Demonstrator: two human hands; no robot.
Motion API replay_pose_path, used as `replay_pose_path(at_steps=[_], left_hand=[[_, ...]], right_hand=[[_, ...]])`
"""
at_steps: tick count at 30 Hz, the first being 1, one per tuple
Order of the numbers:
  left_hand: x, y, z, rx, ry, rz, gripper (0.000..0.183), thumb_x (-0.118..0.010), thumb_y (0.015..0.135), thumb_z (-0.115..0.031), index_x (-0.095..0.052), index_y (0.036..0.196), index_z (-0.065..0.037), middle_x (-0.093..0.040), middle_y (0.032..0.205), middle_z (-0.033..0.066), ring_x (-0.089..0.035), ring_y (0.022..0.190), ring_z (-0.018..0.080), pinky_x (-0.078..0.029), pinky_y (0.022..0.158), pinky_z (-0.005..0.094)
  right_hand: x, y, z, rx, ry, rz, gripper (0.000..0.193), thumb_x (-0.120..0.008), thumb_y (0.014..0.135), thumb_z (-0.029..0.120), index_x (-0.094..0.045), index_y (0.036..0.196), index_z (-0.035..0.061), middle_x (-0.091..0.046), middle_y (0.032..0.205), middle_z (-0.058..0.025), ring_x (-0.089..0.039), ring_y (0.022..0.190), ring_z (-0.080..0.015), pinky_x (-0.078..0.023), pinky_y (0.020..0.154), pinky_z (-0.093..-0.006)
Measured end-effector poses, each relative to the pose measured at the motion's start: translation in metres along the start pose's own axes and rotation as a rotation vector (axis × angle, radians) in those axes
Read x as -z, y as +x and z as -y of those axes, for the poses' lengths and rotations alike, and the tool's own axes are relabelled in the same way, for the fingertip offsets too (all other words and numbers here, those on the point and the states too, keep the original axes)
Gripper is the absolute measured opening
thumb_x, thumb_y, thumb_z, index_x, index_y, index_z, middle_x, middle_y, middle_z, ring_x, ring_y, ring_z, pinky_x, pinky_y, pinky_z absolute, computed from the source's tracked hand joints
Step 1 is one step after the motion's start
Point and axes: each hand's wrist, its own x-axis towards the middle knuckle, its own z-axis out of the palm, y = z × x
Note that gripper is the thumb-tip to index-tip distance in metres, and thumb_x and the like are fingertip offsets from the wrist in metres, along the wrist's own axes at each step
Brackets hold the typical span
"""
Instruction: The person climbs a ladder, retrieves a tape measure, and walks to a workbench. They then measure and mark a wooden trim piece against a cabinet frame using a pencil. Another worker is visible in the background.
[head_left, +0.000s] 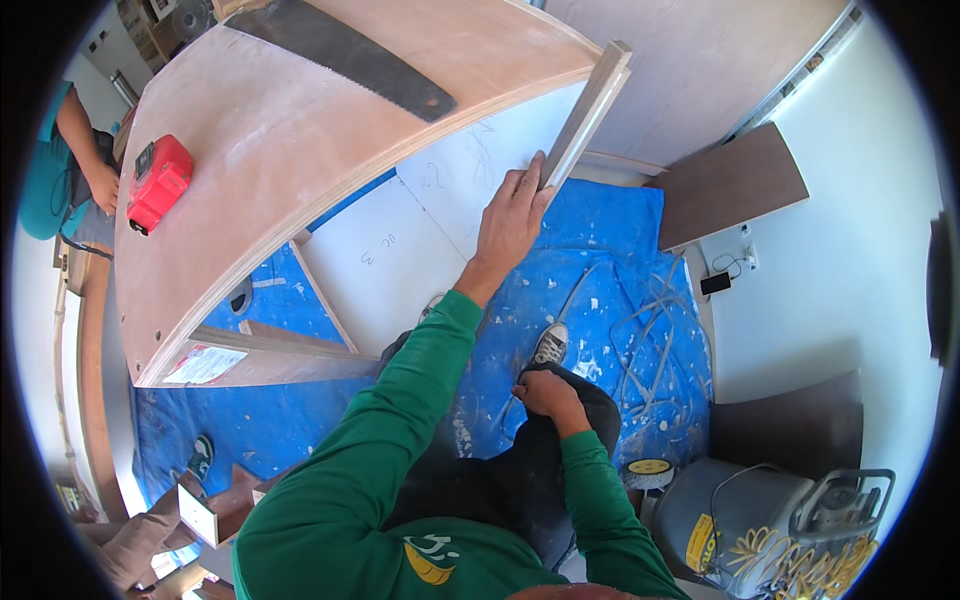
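My left hand [512, 222] reaches forward with its fingers wrapped round the lower end of a narrow wooden strip [590, 112]. The strip tilts up and to the right, its upper end beside the curved edge of a large plywood panel [250, 160]. On that panel lie a handsaw [345, 58] and a red tape measure [160, 184]. My right hand [552, 396] rests at my bent knee with the fingers curled in. Whether anything is inside them is hidden.
A blue plastic sheet [600, 225] covers the floor, with loose straps [650, 340] lying on it. At the right stand a grey machine with a coiled cord [750, 510] and a brown board [735, 185]. Another person [75, 170] is beyond the panel at the left.
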Motion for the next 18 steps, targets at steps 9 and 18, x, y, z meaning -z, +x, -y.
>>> replay_pose_path(at_steps=[9,18], left_hand=[[-0.008,-0.002,0.002,-0.01,-0.144,-0.162,0.041,-0.077,0.103,-0.022,-0.068,0.137,-0.001,-0.071,0.11,0.0164,-0.072,0.087,0.0289,-0.061,0.076,0.0388],[-0.006,-0.004,0.002,0.052,-0.206,-0.162,0.033,-0.083,0.097,-0.017,-0.073,0.122,0.001,-0.074,0.104,0.0166,-0.074,0.085,0.0288,-0.062,0.073,0.0382]], right_hand=[[0.002,0.008,-0.006,0.034,-0.01,-0.015,0.04,-0.063,0.102,0.042,-0.078,0.112,0.0062,-0.077,0.113,-0.0249,-0.072,0.11,-0.0461,-0.057,0.096,-0.0558],[-0.003,0.015,0.002,0.058,0.017,-0.051,0.037,-0.066,0.101,0.039,-0.078,0.113,0.0056,-0.077,0.112,-0.0235,-0.072,0.11,-0.0458,-0.057,0.096,-0.0553]])
